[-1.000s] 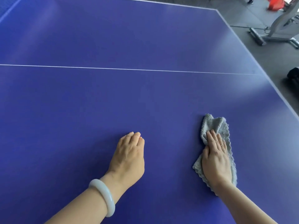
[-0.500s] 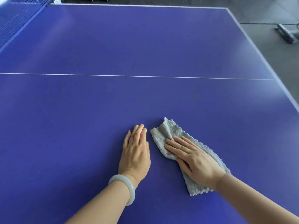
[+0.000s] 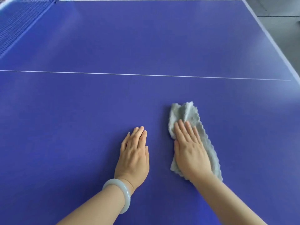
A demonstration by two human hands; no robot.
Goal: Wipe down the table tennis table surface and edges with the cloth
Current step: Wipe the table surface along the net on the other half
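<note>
Head view, operator 1: Where do we find the cloth [image 3: 186, 114], and how are the hands set?

Operator 2: We find the grey cloth bunched lengthwise on the blue table [image 3: 146, 38], on the near side of the white line [image 3: 146, 75], well apart from the net [image 3: 19, 18] and from the right edge [image 3: 276, 43]. The right hand [image 3: 190, 151] presses flat on it, fingers straight and close together, none curled round it. The left hand [image 3: 134, 151] lies flat on the bare surface just beside, fingers together, a pale bracelet [image 3: 121, 194] on its wrist.

Operator 1: How far along are we?

Operator 2: We judge mid-surface. The top shows no streaks or dust, so we cannot tell which zones are wiped. The cloth touches no edge now; we rate the edges and the area beyond the line as likely outstanding.
</note>
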